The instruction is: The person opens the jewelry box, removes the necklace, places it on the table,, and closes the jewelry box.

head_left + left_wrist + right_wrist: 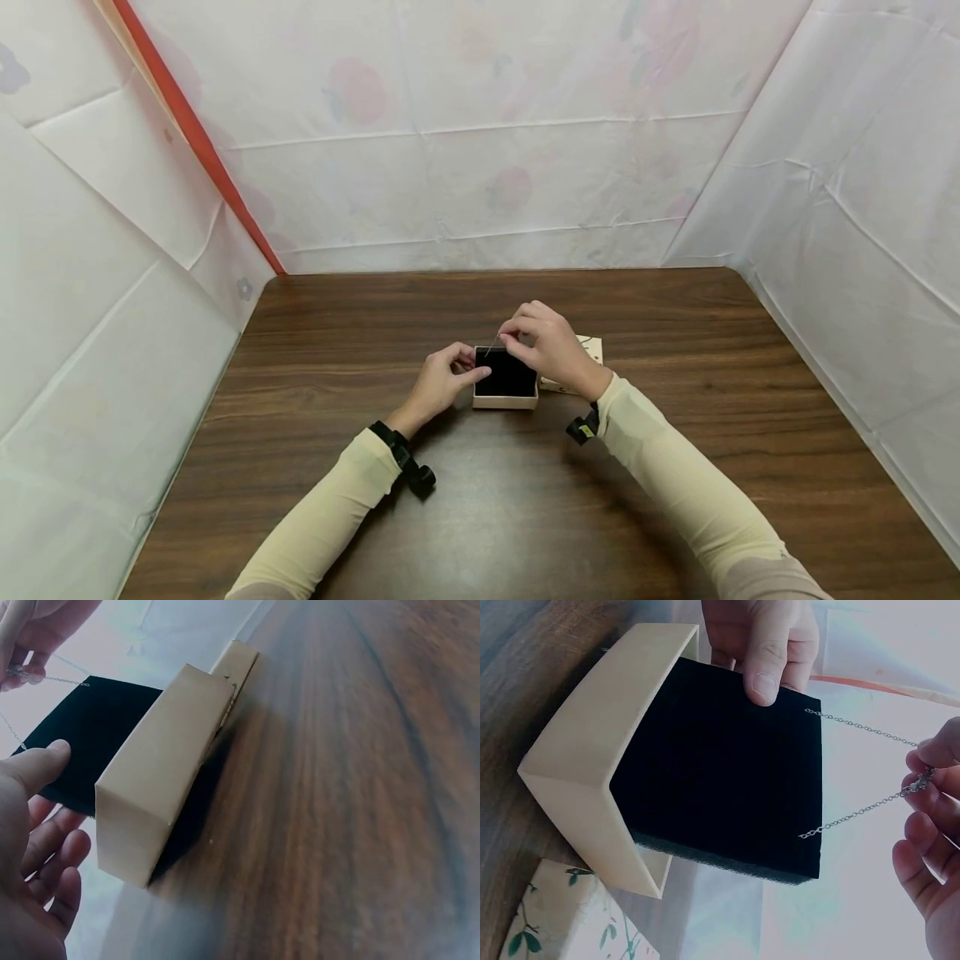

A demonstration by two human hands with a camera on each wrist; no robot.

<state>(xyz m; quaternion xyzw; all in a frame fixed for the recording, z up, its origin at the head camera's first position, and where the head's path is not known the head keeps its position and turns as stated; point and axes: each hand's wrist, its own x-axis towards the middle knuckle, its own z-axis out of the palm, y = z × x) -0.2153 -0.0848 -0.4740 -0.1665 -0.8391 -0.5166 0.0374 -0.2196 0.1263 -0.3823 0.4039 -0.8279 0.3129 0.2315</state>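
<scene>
A silver chain necklace [864, 729] runs from slits near the edge of a black foam pad [720, 772]. My right hand [549, 343] pinches the chain between thumb and fingertips, holding it taut above the pad; a small cluster of links or a pendant shows at the fingertips. My left hand [441, 382] grips the pad's left side, thumb on its face and fingers behind. The pad stands tilted up, partly inside a cream cardboard jewellery box [161, 750] on the table. Its lower end is hidden in the box.
Beside the box, to the right and partly behind my right hand, lies a cream lid [559, 919] printed with green leaves. The brown wood-grain table [337, 325] is enclosed by white sheets [465, 192] at the back and sides. An orange-red strip [198, 137] runs up the left corner.
</scene>
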